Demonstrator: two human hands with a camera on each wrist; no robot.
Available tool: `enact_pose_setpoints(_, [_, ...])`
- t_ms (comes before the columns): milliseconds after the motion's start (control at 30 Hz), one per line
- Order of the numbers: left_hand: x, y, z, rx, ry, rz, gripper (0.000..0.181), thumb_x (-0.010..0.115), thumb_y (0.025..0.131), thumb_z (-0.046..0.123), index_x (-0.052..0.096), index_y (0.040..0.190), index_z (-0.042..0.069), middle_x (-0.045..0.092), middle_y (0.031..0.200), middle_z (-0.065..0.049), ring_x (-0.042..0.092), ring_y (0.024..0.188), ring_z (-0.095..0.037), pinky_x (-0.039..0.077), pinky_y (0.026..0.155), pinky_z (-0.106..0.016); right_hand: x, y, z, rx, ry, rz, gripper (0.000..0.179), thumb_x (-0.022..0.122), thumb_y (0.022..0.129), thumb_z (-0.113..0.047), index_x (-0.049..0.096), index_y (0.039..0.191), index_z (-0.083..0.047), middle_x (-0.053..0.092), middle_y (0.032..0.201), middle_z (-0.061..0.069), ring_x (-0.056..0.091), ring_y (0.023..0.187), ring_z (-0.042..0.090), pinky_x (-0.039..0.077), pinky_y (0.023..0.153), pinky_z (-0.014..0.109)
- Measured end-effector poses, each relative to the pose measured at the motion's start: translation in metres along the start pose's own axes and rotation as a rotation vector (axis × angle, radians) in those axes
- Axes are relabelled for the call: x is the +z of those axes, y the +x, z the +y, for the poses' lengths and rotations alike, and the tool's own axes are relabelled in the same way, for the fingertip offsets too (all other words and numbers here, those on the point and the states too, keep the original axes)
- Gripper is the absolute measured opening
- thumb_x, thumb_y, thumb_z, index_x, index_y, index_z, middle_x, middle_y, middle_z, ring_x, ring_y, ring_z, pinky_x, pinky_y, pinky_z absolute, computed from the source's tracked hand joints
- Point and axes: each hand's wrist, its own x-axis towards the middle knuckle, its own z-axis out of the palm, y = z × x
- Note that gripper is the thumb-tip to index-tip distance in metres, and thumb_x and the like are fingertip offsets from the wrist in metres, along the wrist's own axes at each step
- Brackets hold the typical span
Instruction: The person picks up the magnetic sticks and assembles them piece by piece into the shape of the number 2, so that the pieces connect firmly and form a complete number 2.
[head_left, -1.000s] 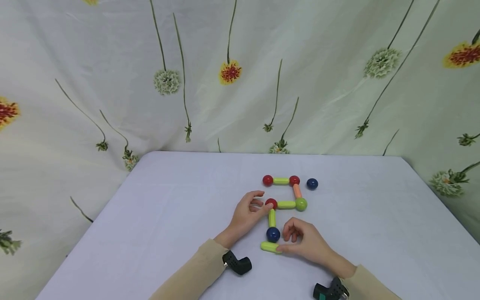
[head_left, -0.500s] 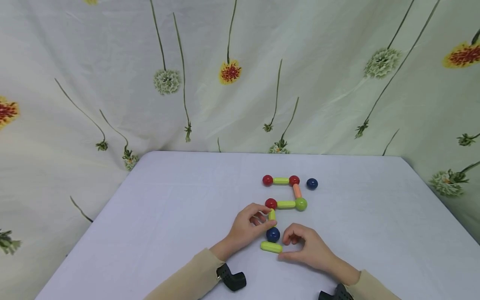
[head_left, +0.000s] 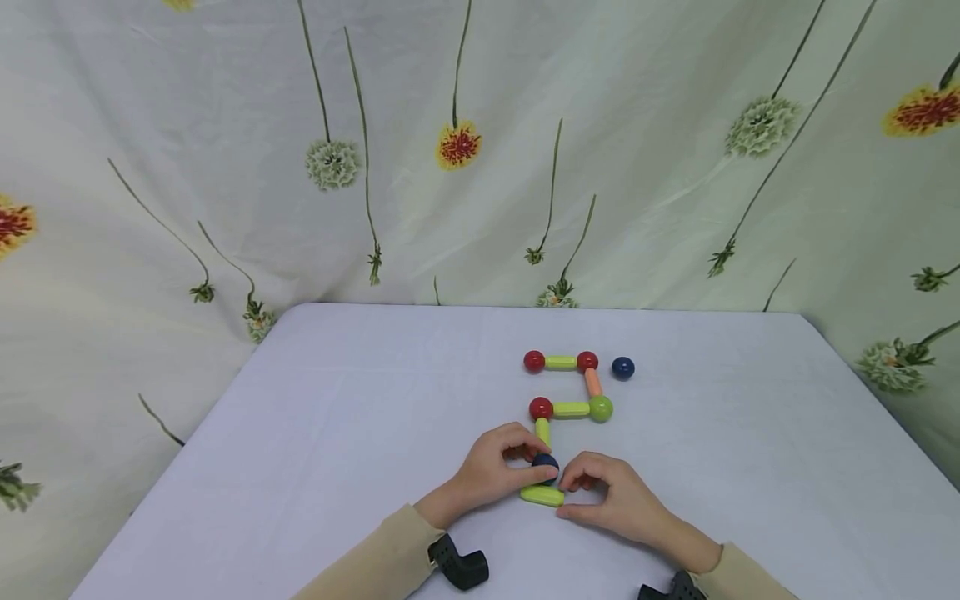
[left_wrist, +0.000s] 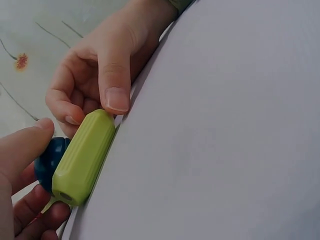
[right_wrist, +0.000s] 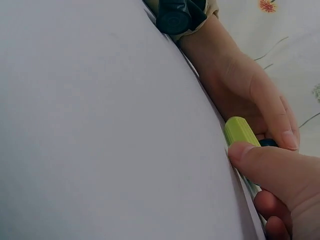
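My left hand (head_left: 491, 467) holds a dark blue ball (head_left: 545, 467) between thumb and fingers. Just in front of that ball lies a yellow-green ribbed toy rod (head_left: 542, 496), crosswise on the table. The thumb and index finger of my right hand (head_left: 622, 500) pinch the rod's right end. In the left wrist view the near end of the rod (left_wrist: 82, 160) has a dark round spot, and the blue ball (left_wrist: 47, 162) sits right beside it. The right wrist view shows the rod (right_wrist: 241, 131) partly hidden behind the right thumb.
Beyond the hands, a zigzag of rods and balls lies flat: red balls (head_left: 541, 408), a light green ball (head_left: 601, 408), yellow-green rods (head_left: 572, 410) and an orange rod (head_left: 593, 382). A loose blue ball (head_left: 622, 368) lies right of it. A white cloth covers the table (head_left: 360, 400).
My left hand has come from the middle red ball, down along the upright rod, to the blue ball. My right fingers have shifted slightly at the front rod's end; the rod stays nearly in place.
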Motion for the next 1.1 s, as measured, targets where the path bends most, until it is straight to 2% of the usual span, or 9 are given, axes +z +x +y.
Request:
enact_pose_setpoints(67, [-0.001,0.000,0.000,-0.011,-0.005,-0.014,0.019,0.076,0.078,0.012,0.070,0.094,0.004,0.063,0.084,-0.009,0.057,0.079,-0.026,0.050,0.072,-0.033,0.000,0.000,0.002,0.005,-0.003,-0.009,0.021,0.079,0.076,-0.023,0.064,0.090,-0.021,0.063,0.086,-0.008,0.057,0.077,0.010,0.048,0.069,0.023])
enact_pose_setpoints(200, [-0.004,0.000,-0.002,-0.033,-0.009,-0.046,0.020,0.077,0.079,0.018,0.070,0.095,0.011,0.062,0.086,0.000,0.057,0.081,-0.016,0.049,0.074,-0.028,-0.001,0.000,0.001,0.013,-0.010,-0.022,0.019,0.077,0.078,-0.028,0.064,0.091,-0.024,0.062,0.088,-0.012,0.056,0.078,0.007,0.048,0.070,0.023])
enact_pose_setpoints(333, [-0.007,0.001,-0.003,-0.028,-0.025,-0.078,0.021,0.075,0.080,0.025,0.070,0.098,0.014,0.061,0.088,0.005,0.056,0.082,-0.010,0.048,0.075,-0.025,-0.001,0.000,0.001,0.019,-0.026,-0.028,0.018,0.076,0.079,-0.029,0.064,0.091,-0.024,0.062,0.088,-0.013,0.056,0.078,0.006,0.048,0.070,0.023])
enact_pose_setpoints(533, [-0.010,0.001,-0.004,-0.018,-0.030,-0.123,0.024,0.074,0.081,0.024,0.069,0.102,0.013,0.061,0.090,0.006,0.056,0.084,-0.008,0.048,0.077,-0.025,-0.001,0.000,0.001,0.052,-0.048,-0.043,0.017,0.076,0.079,-0.029,0.065,0.092,-0.026,0.062,0.089,-0.015,0.056,0.079,0.005,0.048,0.071,0.023])
enact_pose_setpoints(800, [-0.011,0.000,-0.005,0.001,-0.027,-0.133,0.024,0.073,0.082,0.022,0.068,0.103,0.011,0.061,0.090,0.004,0.056,0.084,-0.007,0.048,0.077,-0.025,-0.002,0.001,-0.003,0.073,-0.053,-0.049,0.017,0.076,0.079,-0.026,0.067,0.093,-0.025,0.062,0.088,-0.016,0.056,0.079,0.004,0.048,0.071,0.023])
enact_pose_setpoints(1000, [-0.011,0.001,-0.004,-0.028,-0.046,-0.143,0.024,0.073,0.083,0.022,0.068,0.104,0.011,0.062,0.091,0.000,0.057,0.085,-0.013,0.049,0.079,-0.027,-0.004,0.001,-0.002,0.060,-0.061,-0.071,0.018,0.076,0.080,-0.023,0.068,0.096,-0.023,0.062,0.089,-0.016,0.056,0.079,0.004,0.049,0.071,0.023])
enact_pose_setpoints(1100, [-0.011,0.002,-0.004,-0.044,-0.042,-0.147,0.024,0.074,0.082,0.022,0.068,0.104,0.012,0.061,0.091,0.002,0.057,0.085,-0.012,0.048,0.079,-0.027,-0.007,0.002,-0.002,0.065,-0.066,-0.090,0.018,0.075,0.080,-0.022,0.067,0.096,-0.024,0.062,0.089,-0.016,0.056,0.079,0.004,0.049,0.071,0.023])
